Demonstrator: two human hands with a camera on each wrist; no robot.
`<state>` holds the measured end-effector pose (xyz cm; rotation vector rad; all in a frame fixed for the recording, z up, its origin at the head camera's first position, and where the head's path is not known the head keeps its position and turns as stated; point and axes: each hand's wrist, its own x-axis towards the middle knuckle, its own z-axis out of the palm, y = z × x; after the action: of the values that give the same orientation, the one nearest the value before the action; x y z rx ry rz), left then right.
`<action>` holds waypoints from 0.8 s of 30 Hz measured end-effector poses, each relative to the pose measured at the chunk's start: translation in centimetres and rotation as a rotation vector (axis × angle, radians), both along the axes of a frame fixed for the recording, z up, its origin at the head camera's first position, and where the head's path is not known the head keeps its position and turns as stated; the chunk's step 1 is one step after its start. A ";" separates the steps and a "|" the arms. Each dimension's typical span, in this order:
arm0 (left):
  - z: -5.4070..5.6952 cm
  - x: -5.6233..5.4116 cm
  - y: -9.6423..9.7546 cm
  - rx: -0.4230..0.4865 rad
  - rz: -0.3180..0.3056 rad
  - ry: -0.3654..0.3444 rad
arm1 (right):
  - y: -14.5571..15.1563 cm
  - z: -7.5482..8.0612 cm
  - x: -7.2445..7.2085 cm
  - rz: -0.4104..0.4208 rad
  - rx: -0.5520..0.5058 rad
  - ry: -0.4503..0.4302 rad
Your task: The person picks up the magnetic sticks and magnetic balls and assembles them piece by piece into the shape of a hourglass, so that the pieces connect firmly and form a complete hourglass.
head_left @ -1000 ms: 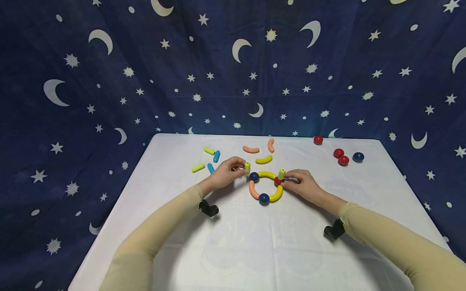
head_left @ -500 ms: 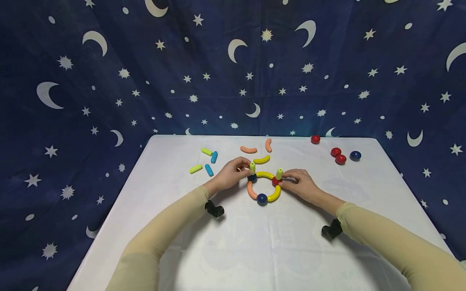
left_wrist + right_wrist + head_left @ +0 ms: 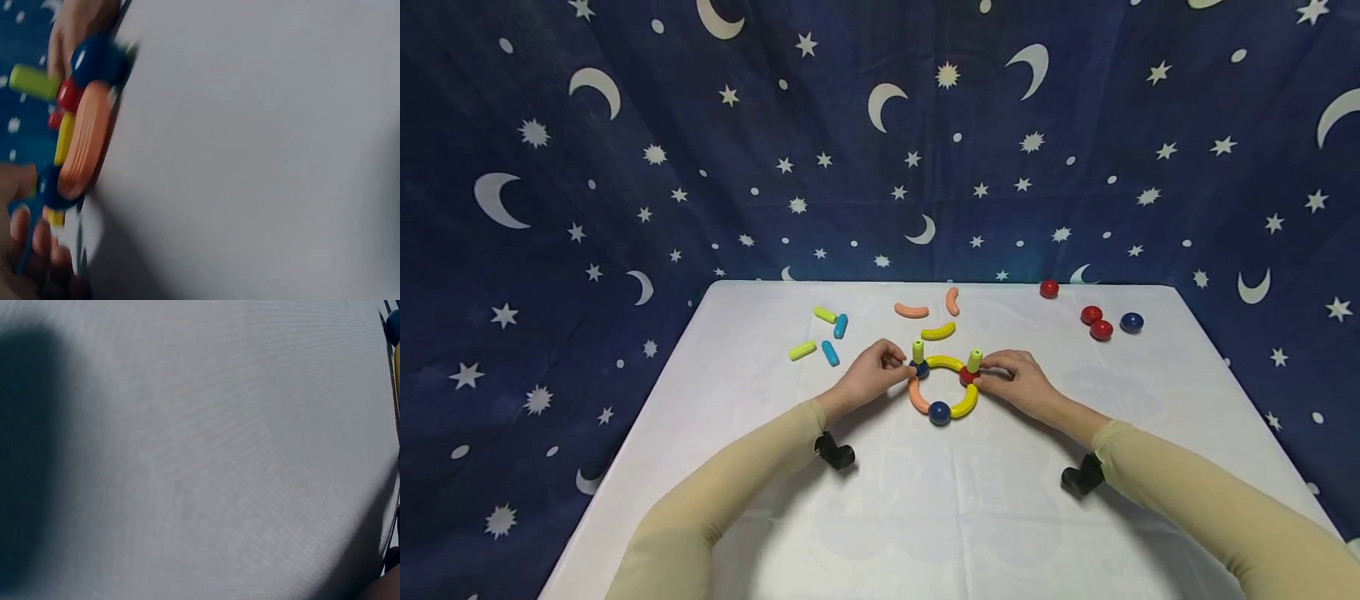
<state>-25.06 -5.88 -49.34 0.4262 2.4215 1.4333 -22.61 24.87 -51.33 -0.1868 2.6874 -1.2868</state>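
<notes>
A ring of curved rods and balls lies on the white table. Its parts are two yellow curved rods [image 3: 965, 402], an orange curved rod [image 3: 87, 140], a front blue ball [image 3: 939, 413], a left blue ball [image 3: 919, 369] and a red ball [image 3: 969, 377]. One short green rod [image 3: 918, 352] stands upright on the left blue ball, another green rod [image 3: 974, 360] on the red ball. My left hand [image 3: 874, 377] pinches the left blue ball at its side. With thumb and fingers, my right hand [image 3: 1024, 383] holds the red ball. The right wrist view shows mostly tablecloth.
Loose green rods [image 3: 802, 350] and blue rods [image 3: 831, 353] lie at the left. Behind the ring are two orange curved rods [image 3: 912, 311] and a yellow curved rod [image 3: 938, 331]. Several red balls [image 3: 1102, 330] and a blue ball [image 3: 1132, 322] sit back right.
My left hand brought the green rod right onto the left blue ball, let it go standing there, and moved down to the ball. My right hand stayed at the red ball.
</notes>
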 end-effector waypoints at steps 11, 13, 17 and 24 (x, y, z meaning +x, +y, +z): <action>-0.1 6.6 2.0 -0.283 -0.009 0.236 | 0.2 0.5 0.1 0.013 0.000 -0.002; -0.3 6.8 2.3 -0.319 -0.010 0.265 | 0.2 0.4 0.2 0.017 0.002 -0.003; -0.6 6.7 2.5 -0.358 -0.017 0.290 | -0.1 0.4 0.6 0.034 0.016 0.002; -0.3 6.1 1.8 -0.356 -0.043 0.273 | -0.4 0.7 1.5 0.026 0.037 0.025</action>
<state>-18.93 -4.13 -49.63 0.6141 2.7895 0.9457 -21.14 24.43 -50.64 -0.2346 2.7186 -1.2341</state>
